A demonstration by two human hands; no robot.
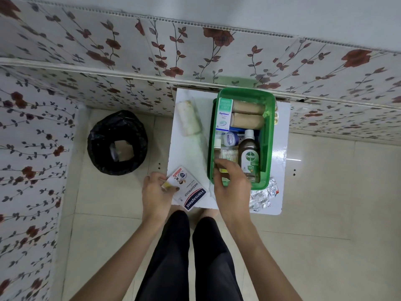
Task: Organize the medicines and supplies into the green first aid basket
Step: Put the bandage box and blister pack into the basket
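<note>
The left hand (156,187) pinched a flat Hansaplast plaster packet (188,190) by its near-left corner, thumb on top, the glossy card lying over the front-left edge of the white table (188,153). The right hand (231,183) hung half open over the near end of the green plastic basket (269,135), fingers curled loosely down into it; whether they touched anything inside could not be told. The rectangular basket stood on the table's right half and held two tan bandage rolls (248,114), an upright Optibex carton (224,115), a small round jar (230,139) and a brown Dettol bottle (249,157). A white cloth roll (188,117) lay left of the basket. Crinkled foil blister strips (263,195) lay at its near-right corner.
</note>
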